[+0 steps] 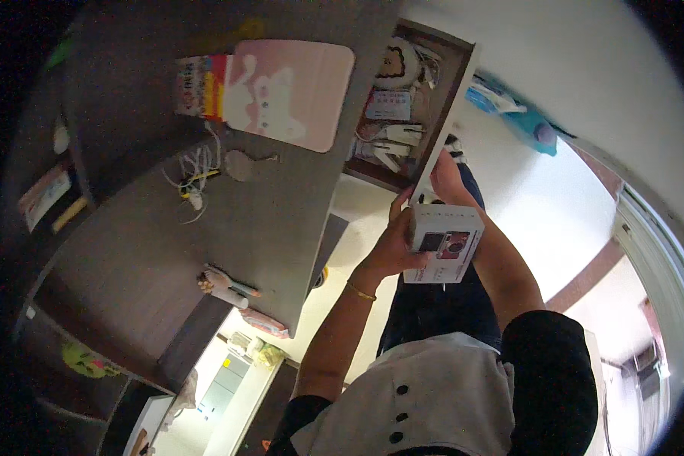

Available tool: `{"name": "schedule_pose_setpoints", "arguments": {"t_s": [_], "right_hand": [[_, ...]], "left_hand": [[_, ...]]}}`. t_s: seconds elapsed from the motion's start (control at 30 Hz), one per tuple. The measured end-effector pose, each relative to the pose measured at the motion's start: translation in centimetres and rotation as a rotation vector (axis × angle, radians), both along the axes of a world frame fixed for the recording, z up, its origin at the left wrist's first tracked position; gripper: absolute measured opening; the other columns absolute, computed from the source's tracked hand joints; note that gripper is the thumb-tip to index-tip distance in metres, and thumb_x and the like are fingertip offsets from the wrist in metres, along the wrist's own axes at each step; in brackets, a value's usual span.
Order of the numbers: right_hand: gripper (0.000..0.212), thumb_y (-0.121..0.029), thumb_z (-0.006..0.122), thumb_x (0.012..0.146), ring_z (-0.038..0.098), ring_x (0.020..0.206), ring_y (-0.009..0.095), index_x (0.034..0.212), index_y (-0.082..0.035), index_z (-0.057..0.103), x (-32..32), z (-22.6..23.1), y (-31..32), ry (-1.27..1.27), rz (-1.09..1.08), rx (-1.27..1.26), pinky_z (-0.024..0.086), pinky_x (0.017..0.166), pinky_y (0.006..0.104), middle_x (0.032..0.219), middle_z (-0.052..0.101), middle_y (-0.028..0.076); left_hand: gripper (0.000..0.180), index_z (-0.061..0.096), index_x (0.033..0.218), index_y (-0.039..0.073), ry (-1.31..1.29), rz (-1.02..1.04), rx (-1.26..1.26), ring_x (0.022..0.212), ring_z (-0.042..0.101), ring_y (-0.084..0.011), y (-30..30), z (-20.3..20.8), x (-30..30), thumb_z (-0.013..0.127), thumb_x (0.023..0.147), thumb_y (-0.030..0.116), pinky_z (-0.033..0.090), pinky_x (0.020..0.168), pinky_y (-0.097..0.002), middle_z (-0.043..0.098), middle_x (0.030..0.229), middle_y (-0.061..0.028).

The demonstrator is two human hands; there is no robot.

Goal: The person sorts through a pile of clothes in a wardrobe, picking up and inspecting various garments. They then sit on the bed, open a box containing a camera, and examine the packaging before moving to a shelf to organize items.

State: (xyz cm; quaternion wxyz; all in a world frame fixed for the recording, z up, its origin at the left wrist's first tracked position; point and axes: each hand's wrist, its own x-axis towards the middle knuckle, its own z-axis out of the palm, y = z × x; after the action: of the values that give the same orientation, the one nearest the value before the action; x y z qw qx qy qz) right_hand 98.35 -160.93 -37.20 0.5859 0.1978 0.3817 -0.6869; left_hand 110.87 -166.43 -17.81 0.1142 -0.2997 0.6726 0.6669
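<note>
At the far left, a flat packet [47,196] stands in a dim shelf compartment. On the grey-brown surface [281,220] to its right lies a tangled white cable [195,201]; nearer me are a few small items too blurred to name. Farther off, a red-and-yellow packet [219,87] touches the left edge of a pink mouse pad [319,91]. My left hand [391,247] grips the left side of a white cardboard box [448,243], thumb across its printed face, holding it above my lap, just on the near side of an open drawer [442,85]. White plugs [395,137], a blue-and-white card [388,105] and a round pouch [399,61] crowd that drawer. My right hand [447,181] is by the drawer's front panel, beyond the box; I cannot tell whether its fingers grip. Farther right, a teal bag [536,129] lies along the wall.
</note>
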Motion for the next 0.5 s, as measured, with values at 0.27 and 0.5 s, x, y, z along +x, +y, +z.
{"name": "schedule_pose_setpoints", "arguments": {"t_s": [0.27, 0.5], "right_hand": [[0.043, -0.042, 0.038, 0.096, 0.054, 0.101, 0.016, 0.120, -0.009, 0.050, 1.7, -0.9, 2.0, 0.080, 0.003, -0.010, 0.043, 0.086, 0.0296, 0.111, 0.058, 0.007], [0.036, -0.032, 0.034, 0.097, 0.054, 0.097, 0.019, 0.116, -0.007, 0.050, 0.8, 1.1, 1.4, 0.396, 0.156, 0.108, 0.042, 0.085, 0.0320, 0.106, 0.059, 0.008]], "left_hand": [[0.087, 0.031, 0.133, 0.002, -0.031, 0.094, 0.262, 0.124, 0.038, -0.0274, 0.8, 0.4, 0.2, 0.072, 0.058, 0.019, 0.040, 0.100, -0.0392, 0.019, 0.144, -0.0121], [0.105, 0.014, 0.145, 0.013, -0.087, 0.087, 0.260, 0.123, 0.038, -0.0225, 0.8, 0.7, -0.5, 0.075, 0.061, 0.025, 0.039, 0.099, -0.0389, 0.030, 0.140, -0.0097]]}}
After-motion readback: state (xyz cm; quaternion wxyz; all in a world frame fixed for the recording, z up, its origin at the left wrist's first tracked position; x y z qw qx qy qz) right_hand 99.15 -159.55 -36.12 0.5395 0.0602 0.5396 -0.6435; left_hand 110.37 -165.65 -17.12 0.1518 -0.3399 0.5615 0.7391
